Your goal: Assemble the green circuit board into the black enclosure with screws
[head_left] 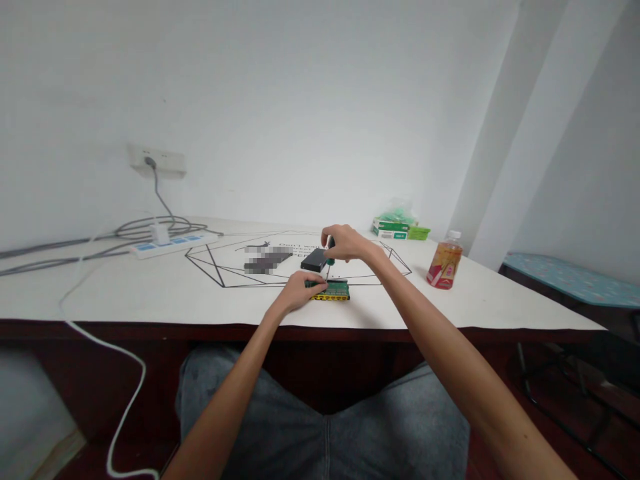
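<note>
My right hand (pixel 345 243) is above the board, its fingers closed round the dark green handle of a screwdriver (pixel 331 261). The screwdriver stands nearly upright, and its thin shaft points down at a green circuit board (pixel 340 289) with a row of yellow ports along the near side. My left hand (pixel 299 291) grips the board at its left end, fingertips close to the screwdriver's tip. Those fingers hide the tip and part of the board. Just behind lies a flat black case (pixel 314 260), touched by neither hand.
A blurred dark object (pixel 267 260) lies left of the case. On the left are a power strip (pixel 175 245) and coiled grey cables (pixel 145 227). To the right stands a drink bottle (pixel 445 261); green-white boxes (pixel 391 229) sit by the wall. The white tabletop's (pixel 150 293) front edge is near my lap.
</note>
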`<state>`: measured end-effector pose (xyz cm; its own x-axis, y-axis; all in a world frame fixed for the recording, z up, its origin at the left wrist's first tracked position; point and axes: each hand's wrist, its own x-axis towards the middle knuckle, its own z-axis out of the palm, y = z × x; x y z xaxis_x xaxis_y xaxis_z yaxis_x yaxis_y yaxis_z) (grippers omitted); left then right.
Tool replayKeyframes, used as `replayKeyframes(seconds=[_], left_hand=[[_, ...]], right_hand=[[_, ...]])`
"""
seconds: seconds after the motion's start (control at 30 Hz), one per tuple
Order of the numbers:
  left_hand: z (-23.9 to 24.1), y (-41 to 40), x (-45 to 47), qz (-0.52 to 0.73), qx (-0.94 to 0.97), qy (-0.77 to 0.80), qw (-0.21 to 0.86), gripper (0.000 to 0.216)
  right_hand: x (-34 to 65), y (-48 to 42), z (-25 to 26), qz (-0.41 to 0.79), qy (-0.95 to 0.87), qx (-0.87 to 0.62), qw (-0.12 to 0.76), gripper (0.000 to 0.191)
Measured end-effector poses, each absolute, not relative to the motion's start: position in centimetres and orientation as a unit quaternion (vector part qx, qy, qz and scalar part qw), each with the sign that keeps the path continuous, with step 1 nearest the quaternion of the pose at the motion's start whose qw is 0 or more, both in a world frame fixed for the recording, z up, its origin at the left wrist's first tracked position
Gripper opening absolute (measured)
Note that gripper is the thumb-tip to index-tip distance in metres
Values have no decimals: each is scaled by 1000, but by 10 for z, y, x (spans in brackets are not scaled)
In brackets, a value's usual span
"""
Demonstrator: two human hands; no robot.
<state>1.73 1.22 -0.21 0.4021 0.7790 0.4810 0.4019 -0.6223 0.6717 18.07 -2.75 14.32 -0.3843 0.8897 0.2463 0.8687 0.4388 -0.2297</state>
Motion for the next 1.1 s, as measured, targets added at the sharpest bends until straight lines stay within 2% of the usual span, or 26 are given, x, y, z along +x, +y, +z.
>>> replayKeyframes(seconds=[0.17, 0.37, 0.57, 0.7, 0.83, 0.97, 1.1], left_hand=[[-2, 12, 17, 404, 806, 366, 230, 27], [0, 11, 17, 400, 809, 367, 226, 28], [-1, 12, 17, 397, 816, 351, 234, 28], [-3, 14, 17, 402, 808, 358, 238, 28], [-3, 14, 17, 401, 808, 361, 236, 28], [0, 11, 17, 406, 802, 371, 235, 27], [2, 8, 18, 399, 808, 357, 246, 27]], right_hand=[[185, -26, 139, -8, -829, -522, 201, 13], [186, -26, 136, 46, -834, -503, 220, 28], [183, -27, 136, -55, -841, -500, 198, 18], [184, -25, 136, -69, -849, -490, 187, 32], [183, -23, 130, -96, -844, -493, 190, 28], [181, -21, 125, -109, -839, -493, 201, 35], [182, -22, 126, -99, -837, -501, 196, 29]])
